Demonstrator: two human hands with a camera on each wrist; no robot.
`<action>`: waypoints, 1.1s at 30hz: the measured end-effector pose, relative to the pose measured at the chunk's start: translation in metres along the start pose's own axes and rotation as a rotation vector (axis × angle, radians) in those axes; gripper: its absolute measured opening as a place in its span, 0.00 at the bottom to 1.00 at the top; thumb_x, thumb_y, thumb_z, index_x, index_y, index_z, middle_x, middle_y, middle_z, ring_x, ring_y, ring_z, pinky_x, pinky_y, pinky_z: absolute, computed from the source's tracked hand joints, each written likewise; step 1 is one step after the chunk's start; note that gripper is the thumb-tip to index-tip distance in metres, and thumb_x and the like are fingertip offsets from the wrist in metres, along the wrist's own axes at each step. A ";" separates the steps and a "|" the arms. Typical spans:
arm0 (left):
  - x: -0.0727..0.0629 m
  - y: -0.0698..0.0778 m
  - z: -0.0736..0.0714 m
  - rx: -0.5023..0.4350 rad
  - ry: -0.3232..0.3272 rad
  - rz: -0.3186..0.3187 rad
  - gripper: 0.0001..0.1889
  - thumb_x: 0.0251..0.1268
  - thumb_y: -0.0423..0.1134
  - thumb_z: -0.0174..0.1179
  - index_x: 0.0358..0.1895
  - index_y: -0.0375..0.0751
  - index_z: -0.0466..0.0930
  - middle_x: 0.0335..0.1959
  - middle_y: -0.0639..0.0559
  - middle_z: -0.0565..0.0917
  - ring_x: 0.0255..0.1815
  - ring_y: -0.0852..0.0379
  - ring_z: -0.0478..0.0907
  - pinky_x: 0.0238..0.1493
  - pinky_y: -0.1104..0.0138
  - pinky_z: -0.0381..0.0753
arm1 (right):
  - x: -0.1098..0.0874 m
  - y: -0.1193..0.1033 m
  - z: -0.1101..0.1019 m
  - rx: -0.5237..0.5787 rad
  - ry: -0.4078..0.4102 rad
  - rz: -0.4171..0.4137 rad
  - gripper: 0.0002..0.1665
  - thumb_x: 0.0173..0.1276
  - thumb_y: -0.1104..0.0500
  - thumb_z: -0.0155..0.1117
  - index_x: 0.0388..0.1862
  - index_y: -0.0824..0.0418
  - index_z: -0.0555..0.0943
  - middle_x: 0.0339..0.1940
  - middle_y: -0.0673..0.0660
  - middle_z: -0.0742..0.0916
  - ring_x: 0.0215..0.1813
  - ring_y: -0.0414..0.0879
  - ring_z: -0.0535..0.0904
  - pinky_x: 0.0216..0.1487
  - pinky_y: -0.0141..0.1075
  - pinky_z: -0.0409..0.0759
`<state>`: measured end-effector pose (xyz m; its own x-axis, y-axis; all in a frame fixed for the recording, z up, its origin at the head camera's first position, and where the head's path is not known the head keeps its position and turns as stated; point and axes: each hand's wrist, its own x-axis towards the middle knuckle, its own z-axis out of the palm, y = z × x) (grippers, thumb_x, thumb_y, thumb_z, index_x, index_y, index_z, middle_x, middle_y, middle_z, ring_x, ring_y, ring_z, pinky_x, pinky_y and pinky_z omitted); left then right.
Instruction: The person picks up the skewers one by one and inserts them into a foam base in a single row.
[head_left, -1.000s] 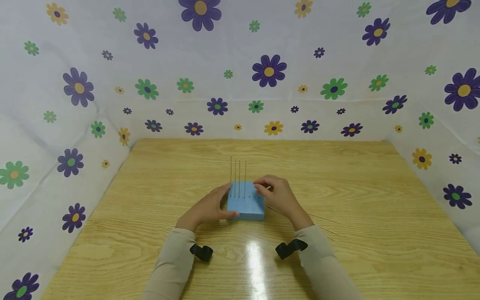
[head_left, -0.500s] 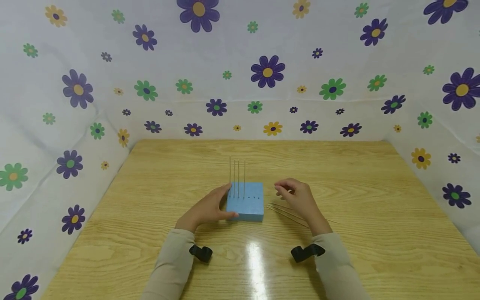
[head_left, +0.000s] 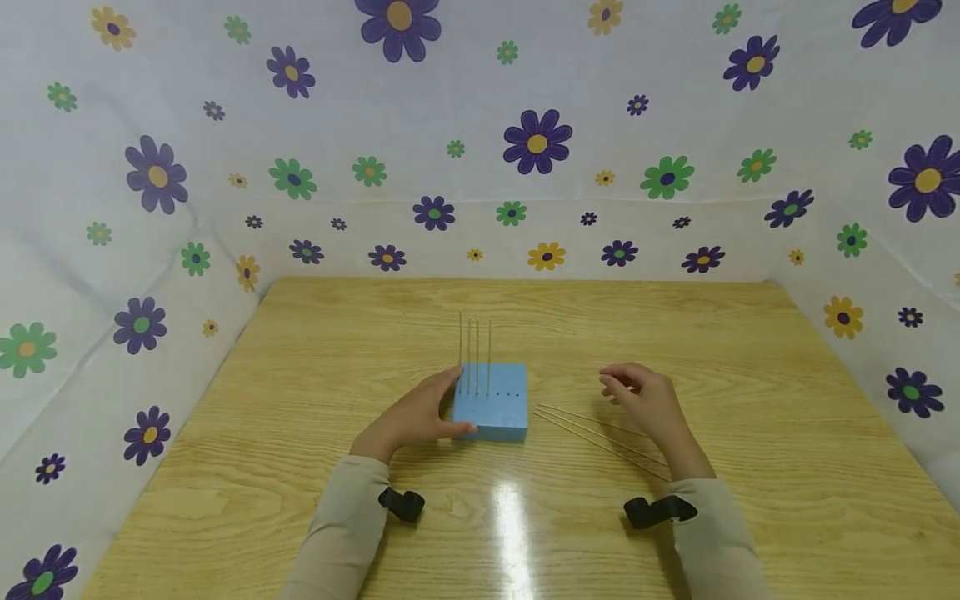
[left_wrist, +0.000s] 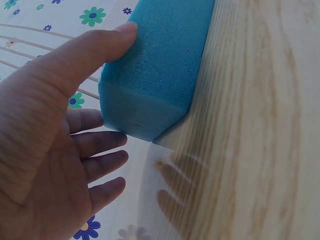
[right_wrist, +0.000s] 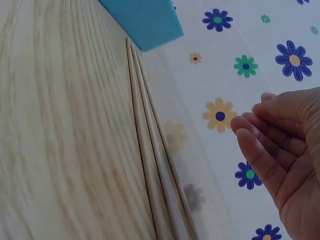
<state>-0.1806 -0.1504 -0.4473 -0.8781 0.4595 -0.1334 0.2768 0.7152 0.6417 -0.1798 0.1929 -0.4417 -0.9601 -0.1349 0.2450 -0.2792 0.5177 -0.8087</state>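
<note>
A light-blue foam block (head_left: 491, 417) lies on the table with several thin wooden sticks (head_left: 477, 358) upright in a row on its left half. To their right, dark holes (head_left: 507, 394) continue the row. My left hand (head_left: 412, 412) holds the block at its left end, thumb on the front face and a finger against the side; the left wrist view shows the other fingers off it. To the right, my right hand (head_left: 648, 400) is raised above the table, fingers loosely bent, nothing visible in it. Three loose sticks (right_wrist: 150, 145) lie below and left of it.
The wood-grain table (head_left: 337, 333) is enclosed at the back and sides by white flower-printed cloth (head_left: 480, 100). Black wrist cameras (head_left: 402, 505) are strapped on both sleeves. The upright sticks rise well above the block.
My right hand has moved away from the block to the right, past the loose sticks, uncovering the holes and the sticks. The left hand and block have stayed in place.
</note>
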 end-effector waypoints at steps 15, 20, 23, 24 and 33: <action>0.002 -0.001 -0.001 -0.002 0.000 0.005 0.53 0.53 0.59 0.66 0.76 0.43 0.46 0.75 0.44 0.53 0.74 0.45 0.50 0.69 0.49 0.57 | -0.014 0.014 -0.018 -0.053 0.051 0.018 0.13 0.69 0.63 0.60 0.45 0.73 0.82 0.36 0.67 0.86 0.32 0.52 0.84 0.30 0.37 0.83; 0.002 -0.001 0.000 -0.001 -0.001 0.006 0.53 0.53 0.59 0.66 0.76 0.43 0.46 0.75 0.44 0.53 0.74 0.45 0.50 0.69 0.49 0.57 | -0.016 0.015 -0.021 -0.064 0.055 0.030 0.12 0.69 0.63 0.60 0.44 0.72 0.82 0.36 0.67 0.85 0.32 0.53 0.84 0.30 0.37 0.83; 0.002 -0.001 0.000 0.000 -0.003 0.005 0.53 0.53 0.59 0.66 0.76 0.43 0.46 0.75 0.44 0.53 0.74 0.45 0.50 0.69 0.49 0.57 | -0.018 0.016 -0.023 -0.079 0.049 0.053 0.13 0.69 0.62 0.60 0.44 0.72 0.82 0.36 0.66 0.86 0.32 0.53 0.84 0.30 0.35 0.83; 0.001 -0.001 0.000 0.001 -0.003 0.005 0.53 0.53 0.59 0.66 0.76 0.43 0.46 0.75 0.44 0.53 0.74 0.45 0.50 0.69 0.49 0.57 | -0.018 0.017 -0.023 -0.080 0.046 0.061 0.13 0.69 0.61 0.60 0.44 0.72 0.82 0.36 0.66 0.86 0.32 0.53 0.84 0.29 0.35 0.83; 0.000 -0.001 0.001 -0.004 0.001 -0.004 0.52 0.54 0.59 0.66 0.76 0.44 0.45 0.75 0.45 0.53 0.74 0.45 0.50 0.69 0.49 0.57 | -0.023 0.017 -0.027 -0.086 0.013 0.124 0.15 0.70 0.59 0.59 0.46 0.71 0.81 0.37 0.66 0.86 0.33 0.51 0.83 0.29 0.31 0.81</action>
<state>-0.1808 -0.1506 -0.4486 -0.8796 0.4560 -0.1353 0.2715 0.7149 0.6444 -0.1621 0.2275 -0.4465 -0.9866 -0.0545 0.1536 -0.1553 0.6000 -0.7848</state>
